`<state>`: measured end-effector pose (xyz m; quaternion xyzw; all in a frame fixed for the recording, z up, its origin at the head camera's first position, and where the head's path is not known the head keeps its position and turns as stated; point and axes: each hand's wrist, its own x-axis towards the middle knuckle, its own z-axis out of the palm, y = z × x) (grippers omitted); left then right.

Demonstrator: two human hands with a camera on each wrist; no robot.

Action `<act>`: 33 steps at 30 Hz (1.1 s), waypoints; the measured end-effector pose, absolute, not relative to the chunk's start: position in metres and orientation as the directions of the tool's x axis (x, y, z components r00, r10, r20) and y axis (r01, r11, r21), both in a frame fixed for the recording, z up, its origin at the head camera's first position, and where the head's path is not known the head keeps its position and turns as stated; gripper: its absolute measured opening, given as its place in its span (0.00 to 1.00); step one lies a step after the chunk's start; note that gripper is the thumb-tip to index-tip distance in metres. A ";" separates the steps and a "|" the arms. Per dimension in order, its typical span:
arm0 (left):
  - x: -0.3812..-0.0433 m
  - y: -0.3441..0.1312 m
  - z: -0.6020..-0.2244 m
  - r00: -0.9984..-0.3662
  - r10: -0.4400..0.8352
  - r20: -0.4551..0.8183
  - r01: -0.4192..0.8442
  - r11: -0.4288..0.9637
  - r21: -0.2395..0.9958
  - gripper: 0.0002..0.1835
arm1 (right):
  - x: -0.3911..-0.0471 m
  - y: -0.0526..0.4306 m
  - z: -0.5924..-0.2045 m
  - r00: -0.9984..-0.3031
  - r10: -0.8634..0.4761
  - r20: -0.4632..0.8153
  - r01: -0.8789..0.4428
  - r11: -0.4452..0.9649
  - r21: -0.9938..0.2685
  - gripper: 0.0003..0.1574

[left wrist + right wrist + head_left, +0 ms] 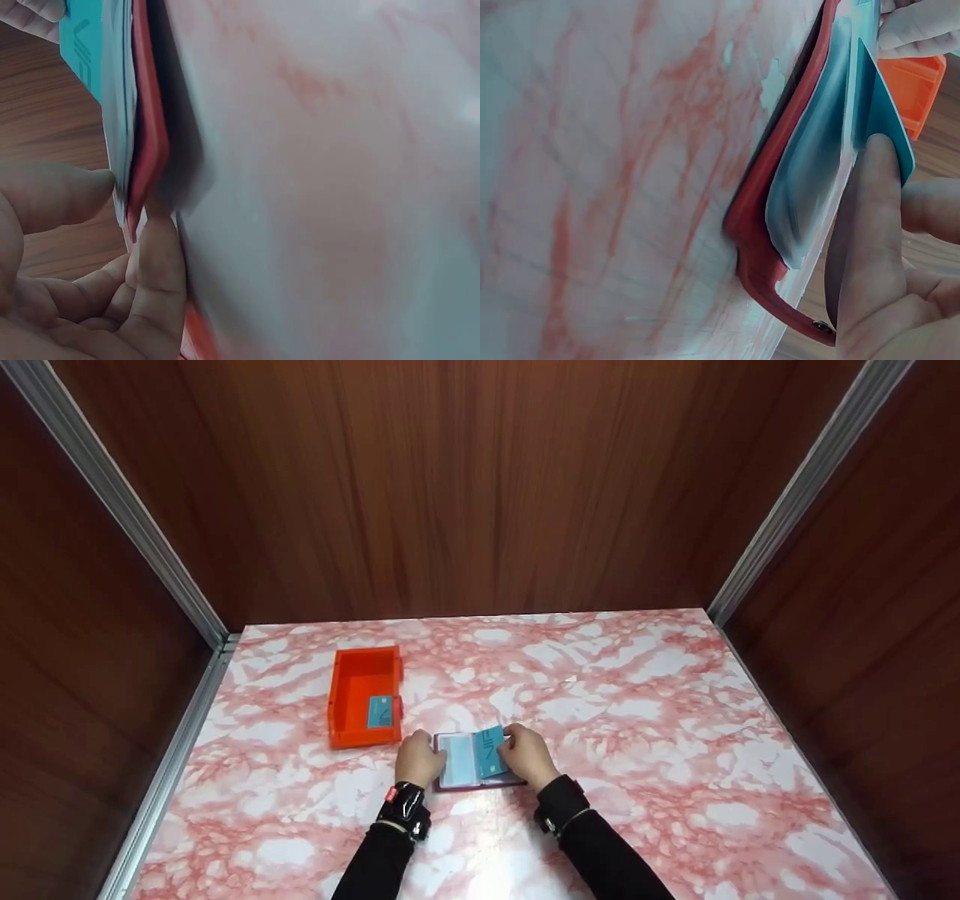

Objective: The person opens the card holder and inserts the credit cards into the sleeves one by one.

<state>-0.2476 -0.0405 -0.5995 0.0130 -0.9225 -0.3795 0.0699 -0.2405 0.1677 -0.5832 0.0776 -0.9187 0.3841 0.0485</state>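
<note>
A card holder (459,761) with a dark red cover and clear plastic sleeves lies spread on the table. My left hand (418,761) pinches its left edge; the left wrist view has the thumb on the sleeves and fingers against the red cover (152,127). Over the right half, a teal VIP card (490,751) tilts out from the sleeves. My right hand (529,755) pinches this card by its right side, between thumb and finger in the right wrist view, where the card (887,127) stands up from the pages. How far it sits inside a sleeve cannot be made out.
Left of the holder stands an orange bin (365,738). Another teal card (380,711) lies in the bin's near right corner. The red-and-white marbled table (637,735) is bounded by brown wood-look panels (465,495) at the back and both sides.
</note>
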 end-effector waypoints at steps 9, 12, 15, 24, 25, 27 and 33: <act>-0.247 -0.040 -0.601 -0.990 -0.073 0.117 0.034 0.689 0.724 0.12 | -0.240 0.167 -0.588 -0.982 -0.132 0.137 -0.190 0.706 -0.682 0.16; -0.247 -0.040 -0.601 -0.992 -0.075 0.101 0.021 0.693 0.721 0.13 | -0.241 0.166 -0.588 -0.981 -0.128 0.146 -0.193 0.709 -0.679 0.15; -0.248 -0.040 -0.600 -0.993 -0.078 0.094 0.013 0.698 0.716 0.13 | -0.241 0.165 -0.588 -0.983 -0.117 0.141 -0.182 0.713 -0.677 0.14; -0.247 -0.039 -0.599 -0.992 -0.086 0.092 0.006 0.699 0.715 0.13 | -0.242 0.158 -0.589 -0.989 -0.107 0.104 -0.149 0.714 -0.684 0.16; -0.247 -0.039 -0.600 -0.992 -0.087 0.092 0.006 0.698 0.716 0.13 | -0.242 0.158 -0.589 -0.988 -0.109 0.105 -0.151 0.713 -0.685 0.16; -0.248 -0.039 -0.600 -0.992 -0.088 0.090 0.004 0.696 0.718 0.14 | -0.242 0.157 -0.590 -0.988 -0.109 0.105 -0.151 0.711 -0.686 0.15; -0.248 -0.039 -0.600 -0.992 -0.087 0.087 0.002 0.697 0.717 0.13 | -0.241 0.156 -0.590 -0.989 -0.106 0.102 -0.147 0.721 -0.677 0.16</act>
